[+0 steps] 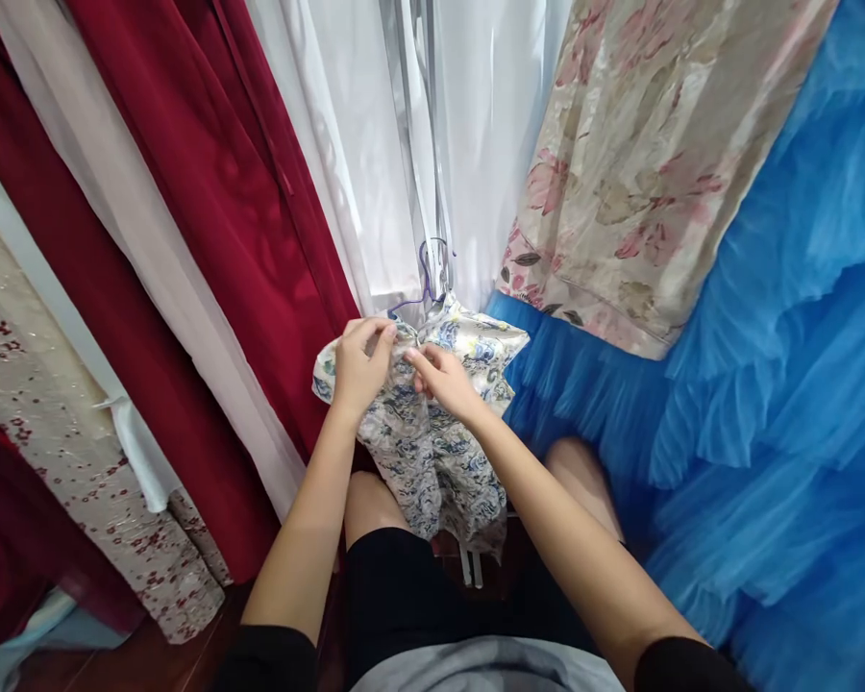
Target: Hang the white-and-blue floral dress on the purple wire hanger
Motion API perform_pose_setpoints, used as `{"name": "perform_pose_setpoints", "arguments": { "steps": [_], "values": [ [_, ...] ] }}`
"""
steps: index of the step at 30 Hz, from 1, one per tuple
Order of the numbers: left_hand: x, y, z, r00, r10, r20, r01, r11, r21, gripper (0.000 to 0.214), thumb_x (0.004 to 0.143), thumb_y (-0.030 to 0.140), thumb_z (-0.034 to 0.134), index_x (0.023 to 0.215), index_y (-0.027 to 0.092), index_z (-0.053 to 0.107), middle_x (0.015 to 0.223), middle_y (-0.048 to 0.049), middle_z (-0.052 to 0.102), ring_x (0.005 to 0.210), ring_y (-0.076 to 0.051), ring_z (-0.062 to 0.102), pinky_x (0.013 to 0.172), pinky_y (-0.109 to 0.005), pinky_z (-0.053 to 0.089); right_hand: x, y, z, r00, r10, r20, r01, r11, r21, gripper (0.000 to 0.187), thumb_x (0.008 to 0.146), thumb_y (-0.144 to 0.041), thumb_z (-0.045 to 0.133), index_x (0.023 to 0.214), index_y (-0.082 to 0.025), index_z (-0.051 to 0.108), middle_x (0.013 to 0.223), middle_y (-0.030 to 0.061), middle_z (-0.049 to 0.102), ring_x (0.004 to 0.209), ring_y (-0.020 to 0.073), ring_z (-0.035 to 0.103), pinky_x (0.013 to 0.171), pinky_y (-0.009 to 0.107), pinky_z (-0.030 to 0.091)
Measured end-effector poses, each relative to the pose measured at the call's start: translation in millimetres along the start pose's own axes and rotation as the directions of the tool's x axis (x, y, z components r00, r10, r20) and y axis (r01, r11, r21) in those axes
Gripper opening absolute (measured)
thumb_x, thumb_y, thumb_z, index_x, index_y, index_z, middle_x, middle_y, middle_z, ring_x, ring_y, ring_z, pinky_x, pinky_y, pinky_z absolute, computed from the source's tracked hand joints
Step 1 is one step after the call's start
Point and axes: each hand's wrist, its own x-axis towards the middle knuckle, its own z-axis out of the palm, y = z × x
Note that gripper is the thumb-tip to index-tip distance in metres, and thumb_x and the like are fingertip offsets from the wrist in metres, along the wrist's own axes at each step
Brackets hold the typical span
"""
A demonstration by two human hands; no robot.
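A small white dress with a blue flower print (432, 452) hangs on a purple hanger (427, 279) in front of my knees. My left hand (358, 363) is closed on the cloth near the dress's collar, fingers curled over the top edge. My right hand (441, 378) pinches the same cloth just right of the collar's middle. The two hands almost touch. The lower part of the dress drops between my legs.
Dark red gowns (209, 221) and a white one (101, 192) hang at the left, with a beige red-flowered garment (79, 461) beside them. Sheer white fabric (490, 125) hangs behind. A floral satin dress (641, 163) and a blue tulle skirt (785, 384) fill the right.
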Motion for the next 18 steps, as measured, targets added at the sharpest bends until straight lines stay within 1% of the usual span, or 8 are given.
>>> {"name": "perform_pose_setpoints", "arguments": {
  "steps": [3,6,9,11,13,14,16,18],
  "values": [
    [-9,5,9.4,1.0,0.003,0.027,-0.003,1.0,-0.003,0.019,0.097,0.033,0.057,0.091,0.021,0.071,0.092,-0.0051,0.071,0.098,-0.022,0.062,0.09,-0.034,0.047,16,-9,-3,0.998,-0.052,-0.021,0.049,0.993,-0.105,0.038,0.099,-0.045,0.045,0.077,-0.018,0.059,0.053,-0.003,0.056,0.051,0.0128,0.051,0.058,0.025,0.038],
    [-11,8,14.9,1.0,-0.006,0.022,0.007,1.0,-0.026,0.02,0.097,0.033,0.057,0.09,0.021,0.07,0.09,-0.0049,0.07,0.096,-0.022,0.062,0.089,-0.033,0.046,19,-7,-8,0.997,-0.076,0.009,0.076,0.993,-0.094,0.038,0.099,-0.038,0.043,0.069,-0.018,0.058,0.049,-0.0041,0.051,0.048,0.012,0.047,0.057,0.025,0.036],
    [-5,-1,17.2,0.996,-0.087,-0.034,0.081,0.983,-0.163,0.021,0.095,0.037,0.06,0.087,0.019,0.07,0.085,-0.0039,0.068,0.089,-0.02,0.062,0.084,-0.03,0.046,13,-1,-13,0.995,0.079,0.056,-0.073,0.993,-0.096,0.039,0.096,-0.033,0.047,0.061,-0.019,0.055,0.043,-0.0049,0.046,0.044,0.0114,0.041,0.053,0.025,0.032],
    [1,-19,14.6,0.967,-0.223,-0.123,0.162,0.911,-0.379,0.023,0.091,0.04,0.065,0.086,0.018,0.069,0.079,-0.0024,0.065,0.08,-0.017,0.062,0.077,-0.027,0.047,7,4,-16,0.971,0.201,0.127,-0.181,0.971,-0.156,0.038,0.093,-0.029,0.051,0.056,-0.019,0.056,0.04,-0.0046,0.045,0.042,0.0112,0.04,0.052,0.026,0.031],
    [6,-45,7.1,0.883,-0.418,-0.214,0.215,0.766,-0.606,0.024,0.087,0.041,0.07,0.084,0.017,0.067,0.074,-0.0002,0.061,0.07,-0.013,0.059,0.07,-0.023,0.045,1,6,-17,0.942,0.272,0.195,-0.237,0.954,-0.183,0.037,0.09,-0.026,0.053,0.053,-0.018,0.056,0.037,-0.0042,0.045,0.04,0.0111,0.039,0.05,0.026,0.03],
    [7,-59,2.1,0.816,-0.524,-0.244,0.231,0.683,-0.693,0.024,0.085,0.039,0.072,0.082,0.017,0.065,0.072,0.001,0.059,0.067,-0.012,0.058,0.067,-0.022,0.045,-2,5,-18,0.932,0.286,0.224,-0.249,0.952,-0.178,0.037,0.089,-0.025,0.053,0.053,-0.018,0.056,0.036,-0.0041,0.045,0.039,0.011,0.038,0.049,0.026,0.03],
    [4,-84,-6.7,0.622,-0.746,-0.237,0.281,0.495,-0.822,0.023,0.086,0.035,0.07,0.076,0.017,0.059,0.069,0.0024,0.056,0.063,-0.01,0.055,0.065,-0.021,0.044,-8,3,-16,0.914,0.292,0.28,-0.266,0.955,-0.129,0.037,0.089,-0.026,0.051,0.054,-0.018,0.057,0.036,-0.0041,0.045,0.037,0.0105,0.037,0.047,0.025,0.03],
    [-9,-100,-8.2,0.396,-0.91,-0.124,0.355,0.276,-0.893,0.027,0.092,0.031,0.062,0.07,0.018,0.052,0.066,0.0021,0.054,0.061,-0.011,0.054,0.065,-0.023,0.045,-14,1,-13,0.907,0.28,0.314,-0.285,0.958,-0.032,0.035,0.087,-0.026,0.051,0.053,-0.018,0.057,0.036,-0.0039,0.046,0.036,0.0096,0.036,0.045,0.024,0.029]
  ]
}}
